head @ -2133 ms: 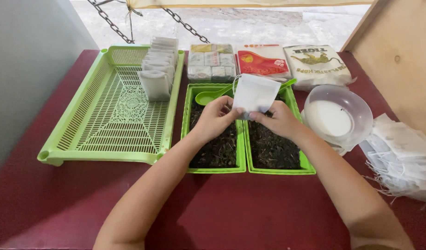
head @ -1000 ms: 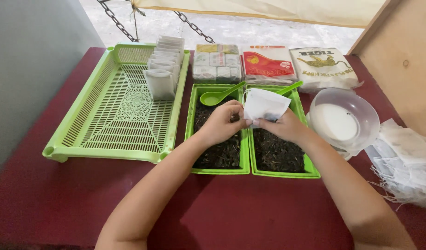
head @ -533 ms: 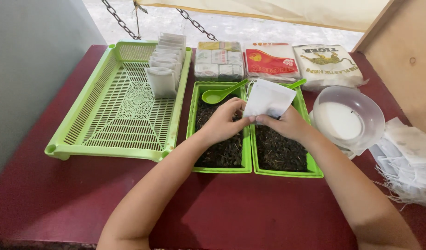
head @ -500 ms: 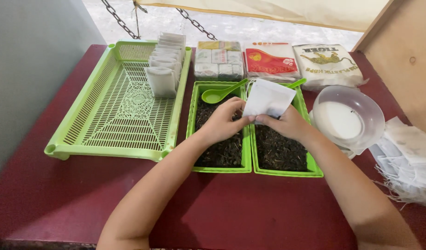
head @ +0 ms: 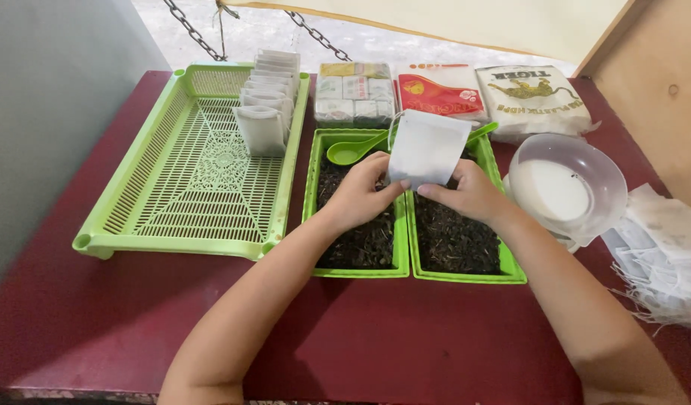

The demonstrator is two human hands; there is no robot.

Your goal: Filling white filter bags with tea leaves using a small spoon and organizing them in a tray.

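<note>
Pinching the white filter bag [head: 426, 148] between our left hand [head: 363, 193] and right hand [head: 469, 193] above the green tea-leaf trays [head: 458, 276] beneath them, we risked spilling leaves if it tipped.

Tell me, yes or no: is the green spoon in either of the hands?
No: the green spoon lies in the left tray of dark leaves, while both the left hand and right hand hold a white pouch.

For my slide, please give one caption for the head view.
Both hands, left hand and right hand, hold a white filter bag above two green trays of dried leaves.
</note>
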